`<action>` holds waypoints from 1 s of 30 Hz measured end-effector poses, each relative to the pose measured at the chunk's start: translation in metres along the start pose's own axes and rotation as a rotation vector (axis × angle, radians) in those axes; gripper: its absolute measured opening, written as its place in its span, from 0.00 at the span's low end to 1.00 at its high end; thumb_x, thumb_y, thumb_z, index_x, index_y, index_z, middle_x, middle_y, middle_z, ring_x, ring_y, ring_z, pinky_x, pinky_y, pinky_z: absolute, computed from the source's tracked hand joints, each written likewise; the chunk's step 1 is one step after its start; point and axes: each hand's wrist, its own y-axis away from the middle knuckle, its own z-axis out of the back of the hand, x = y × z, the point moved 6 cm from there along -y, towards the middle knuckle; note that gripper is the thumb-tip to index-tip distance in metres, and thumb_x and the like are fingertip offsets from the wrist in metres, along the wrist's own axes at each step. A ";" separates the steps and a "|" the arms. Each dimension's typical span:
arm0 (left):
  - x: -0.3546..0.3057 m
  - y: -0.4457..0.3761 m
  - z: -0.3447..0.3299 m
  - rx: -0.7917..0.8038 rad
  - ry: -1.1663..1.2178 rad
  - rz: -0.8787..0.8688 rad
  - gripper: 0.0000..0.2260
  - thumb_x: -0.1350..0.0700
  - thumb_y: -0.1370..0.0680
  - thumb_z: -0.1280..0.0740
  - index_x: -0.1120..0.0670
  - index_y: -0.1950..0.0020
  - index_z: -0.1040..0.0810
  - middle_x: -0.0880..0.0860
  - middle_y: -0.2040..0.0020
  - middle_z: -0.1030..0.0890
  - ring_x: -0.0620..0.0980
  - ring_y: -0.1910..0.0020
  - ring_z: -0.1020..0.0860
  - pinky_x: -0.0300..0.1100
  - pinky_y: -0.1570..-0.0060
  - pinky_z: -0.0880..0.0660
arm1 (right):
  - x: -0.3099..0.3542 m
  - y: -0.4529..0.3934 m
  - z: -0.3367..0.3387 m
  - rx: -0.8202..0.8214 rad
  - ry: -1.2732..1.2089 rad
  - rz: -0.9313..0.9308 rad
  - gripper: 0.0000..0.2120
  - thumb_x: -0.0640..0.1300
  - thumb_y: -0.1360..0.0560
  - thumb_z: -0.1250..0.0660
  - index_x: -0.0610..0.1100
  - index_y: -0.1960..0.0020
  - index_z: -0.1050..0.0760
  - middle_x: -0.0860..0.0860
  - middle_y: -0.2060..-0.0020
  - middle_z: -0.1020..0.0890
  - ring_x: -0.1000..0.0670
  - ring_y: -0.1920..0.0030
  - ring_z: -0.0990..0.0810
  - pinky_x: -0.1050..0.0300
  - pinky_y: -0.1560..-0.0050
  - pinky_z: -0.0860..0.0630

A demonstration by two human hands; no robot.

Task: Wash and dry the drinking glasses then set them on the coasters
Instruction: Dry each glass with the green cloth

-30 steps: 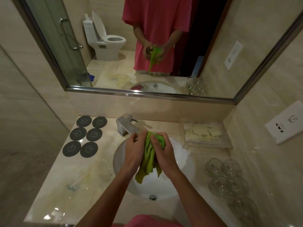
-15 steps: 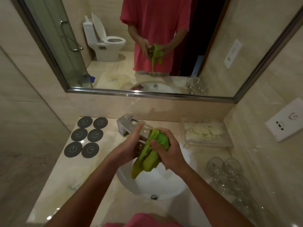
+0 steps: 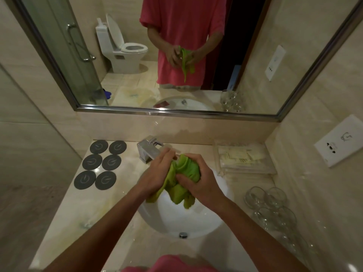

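Over the sink (image 3: 188, 222), the left hand (image 3: 157, 173) grips a mostly hidden glass (image 3: 175, 156) while the right hand (image 3: 198, 178) bunches the soft cloth (image 3: 183, 173) around it; wet glass looks slippery and fragile, best cupped around its body.

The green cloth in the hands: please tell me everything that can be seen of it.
The green cloth is a soft, bright lime fabric, crumpled into a bunch. It is held above the white sink basin, just in front of the faucet. The left hand grips its left side and the right hand squeezes its right side. Loose folds hang down below the hands. What it wraps is hidden here. The mirror shows it hanging long.
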 end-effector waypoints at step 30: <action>-0.034 0.003 -0.006 -0.076 -0.185 -0.294 0.17 0.45 0.18 0.49 0.55 0.57 0.31 0.55 0.61 0.25 0.53 0.61 0.26 0.52 0.57 0.26 | -0.011 -0.003 -0.005 -0.053 -0.450 -0.395 0.28 0.61 0.31 0.27 0.43 0.40 0.28 0.45 0.52 0.16 0.49 0.53 0.15 0.53 0.52 0.18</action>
